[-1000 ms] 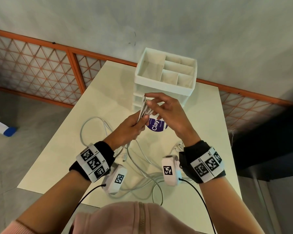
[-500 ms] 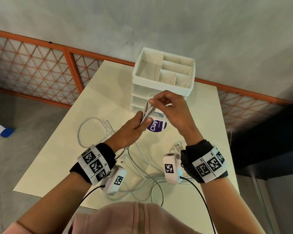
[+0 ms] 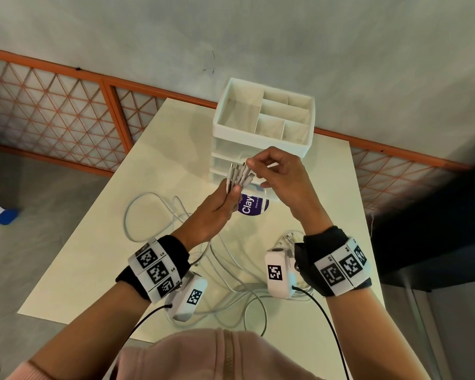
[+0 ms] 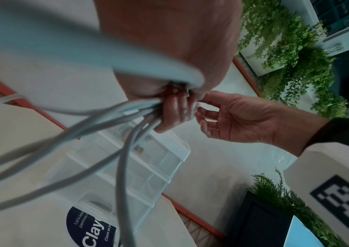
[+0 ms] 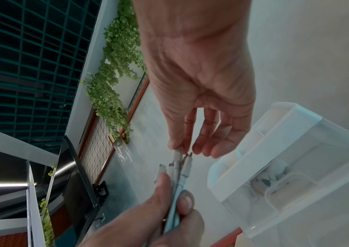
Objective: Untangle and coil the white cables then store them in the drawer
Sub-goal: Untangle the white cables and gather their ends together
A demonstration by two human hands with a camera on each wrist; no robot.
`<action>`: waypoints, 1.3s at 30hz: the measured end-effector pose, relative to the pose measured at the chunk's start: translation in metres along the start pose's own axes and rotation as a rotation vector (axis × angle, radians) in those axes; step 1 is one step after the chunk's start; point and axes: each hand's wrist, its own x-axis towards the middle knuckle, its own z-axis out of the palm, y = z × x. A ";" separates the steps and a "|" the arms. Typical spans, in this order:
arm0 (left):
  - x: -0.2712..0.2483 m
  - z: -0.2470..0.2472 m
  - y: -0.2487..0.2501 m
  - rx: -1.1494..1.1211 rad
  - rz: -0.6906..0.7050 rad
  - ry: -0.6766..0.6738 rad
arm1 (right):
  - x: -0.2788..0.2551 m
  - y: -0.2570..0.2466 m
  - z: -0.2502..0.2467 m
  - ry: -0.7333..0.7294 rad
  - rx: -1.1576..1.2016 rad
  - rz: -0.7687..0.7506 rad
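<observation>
The left hand [image 3: 217, 212] grips the white cables [image 3: 237, 176] in a bundle whose long axis runs toward 1 o'clock, plug ends fanned above its fingers, where the nearer right hand [image 3: 283, 179] pinches one plug at 12 o'clock, before the drawer unit [image 3: 263, 144]

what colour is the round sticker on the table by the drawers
Dark purple-blue with white lettering, clearest in the head view.

White cables [image 3: 239, 175]: plug ends are standing bunched and upright above the table; the rest is lying in tangled loops [image 3: 148, 215] nearer. Drawer unit [image 3: 261, 149] is standing at the far edge.
</observation>
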 end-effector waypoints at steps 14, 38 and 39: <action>0.004 -0.004 0.003 -0.073 -0.025 0.001 | -0.005 0.000 0.004 -0.069 0.229 0.032; 0.008 -0.009 -0.007 -0.034 -0.070 -0.135 | 0.001 0.006 0.010 -0.099 0.065 -0.173; 0.008 -0.009 -0.006 -0.021 -0.069 -0.127 | 0.000 0.006 0.012 -0.094 0.053 -0.201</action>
